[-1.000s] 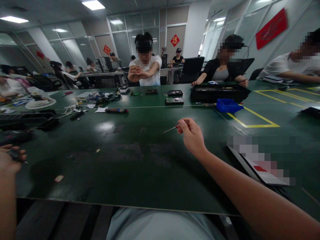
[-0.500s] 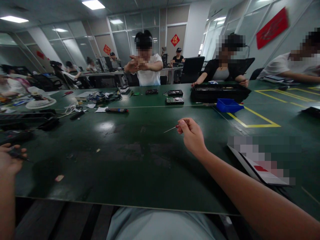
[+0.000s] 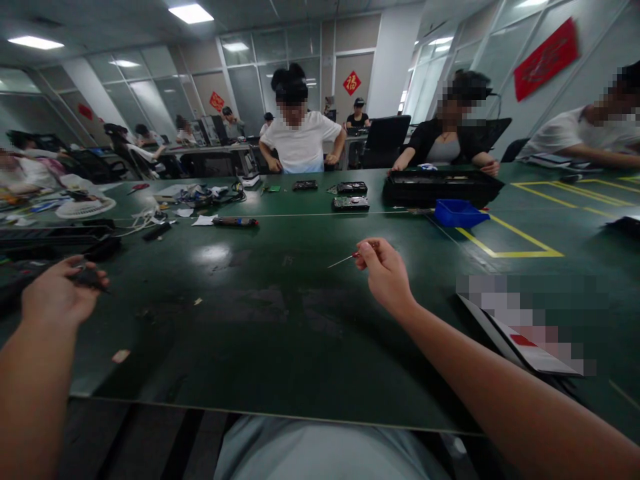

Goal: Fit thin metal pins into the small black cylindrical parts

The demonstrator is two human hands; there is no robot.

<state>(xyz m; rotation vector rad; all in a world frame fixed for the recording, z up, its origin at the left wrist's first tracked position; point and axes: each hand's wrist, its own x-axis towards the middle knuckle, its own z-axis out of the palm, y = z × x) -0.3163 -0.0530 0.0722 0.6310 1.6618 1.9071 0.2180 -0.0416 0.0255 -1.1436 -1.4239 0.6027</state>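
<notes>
Head view: I see right hand (image 3: 386,270), fingers closed on thin red-handled screwdriver (image 3: 344,260), shaft angled left above worktop (image 3: 280,373). Left hand (image 3: 57,293), fingers around small dark tool (image 3: 90,278), kind unclear. Step, I judge: tools held ready; next move calls for steady grip.

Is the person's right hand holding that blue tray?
No, the right hand holds a slim tool, while the blue tray sits apart from it on the green table.
</notes>
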